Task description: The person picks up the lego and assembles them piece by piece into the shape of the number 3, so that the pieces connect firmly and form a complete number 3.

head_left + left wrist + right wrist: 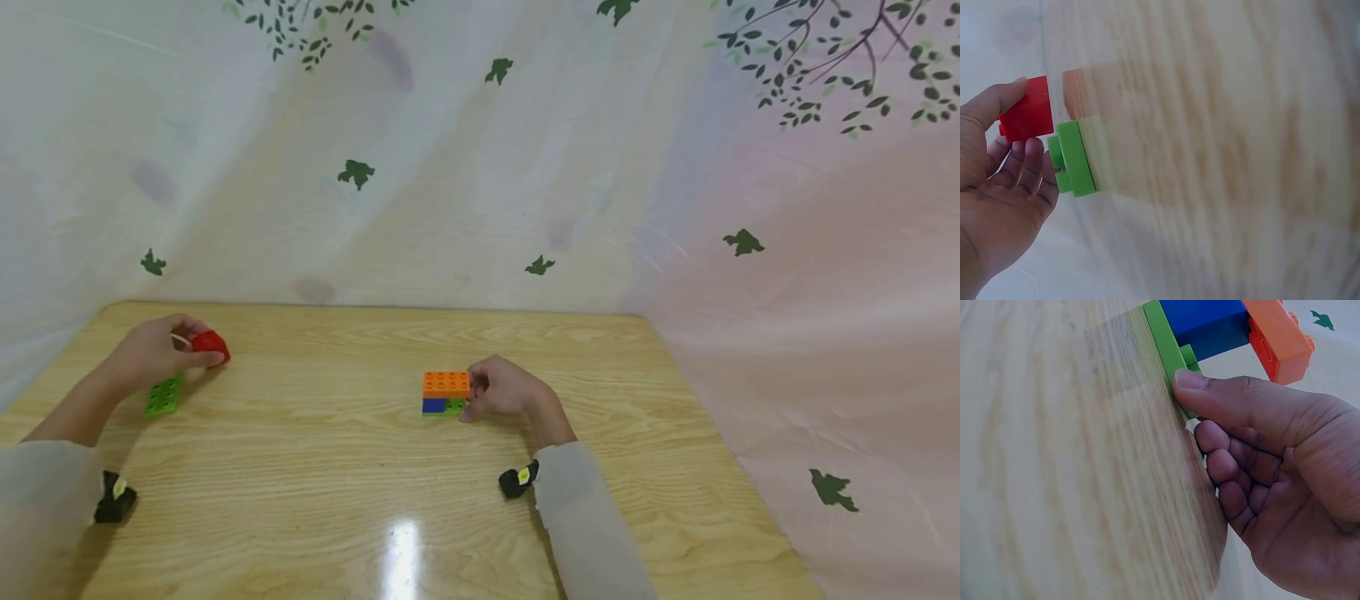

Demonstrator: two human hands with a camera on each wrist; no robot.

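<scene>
Left hand (150,354) pinching red brick (209,342), right hand (504,389) thumb-pressed to brick stack (446,392); glossy wooden table (337,500), leaf-print curtain (480,150) behind.

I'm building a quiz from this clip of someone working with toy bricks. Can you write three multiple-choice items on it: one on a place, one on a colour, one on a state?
1. Where does the loose green plate lie?
A. On the table beside the left hand
B. On top of the orange brick
C. Under the right hand

2. What colour is the top brick of the small stack?
A. Yellow
B. Orange
C. White

3. What is the left hand doing?
A. Lying flat and holding nothing
B. Pressing down on the stack
C. Holding a red brick

Answers:
1 A, the head view shows it on the wooden table just beside that hand.
2 B, the orange brick sits over blue and green pieces.
3 C, the left wrist view shows thumb and fingers around it, while the right hand touches the stack.
</scene>
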